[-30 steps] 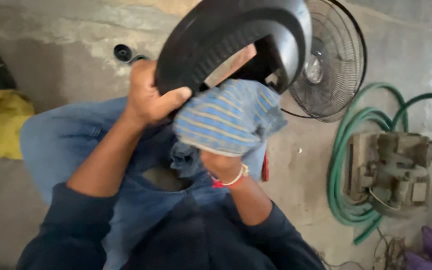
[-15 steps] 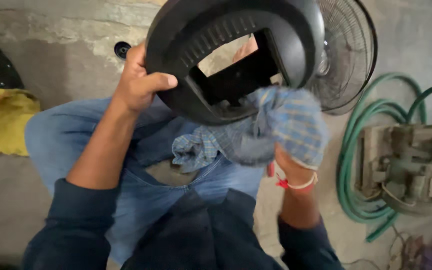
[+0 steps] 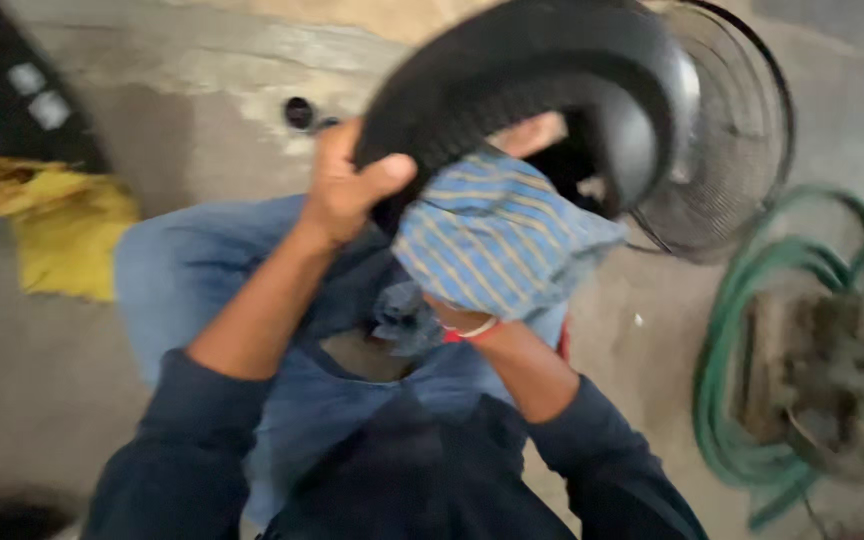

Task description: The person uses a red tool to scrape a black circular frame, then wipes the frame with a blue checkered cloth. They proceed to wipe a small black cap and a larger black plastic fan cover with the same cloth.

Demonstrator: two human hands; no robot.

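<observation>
My left hand (image 3: 347, 185) grips the rim of a black helmet-like shell (image 3: 552, 90), holding it up above my lap. A blue striped cloth (image 3: 497, 240) covers my right hand (image 3: 542, 135), which presses the cloth against the shell's lower inside edge; only fingertips and a wrist with a red and white band (image 3: 472, 330) show. The frame is blurred. My legs in blue jeans (image 3: 182, 270) lie beneath.
A black standing fan (image 3: 727, 150) stands behind the shell. A coiled green hose (image 3: 732, 350) lies around a grey motor pump (image 3: 842, 370) at right. A yellow cloth (image 3: 62, 235) lies at left on the concrete floor, beside a dark object (image 3: 22, 100).
The shell has turned in my left hand from its open side facing me to its rim. My right hand with the cloth has swung from the right edge back under the shell.
</observation>
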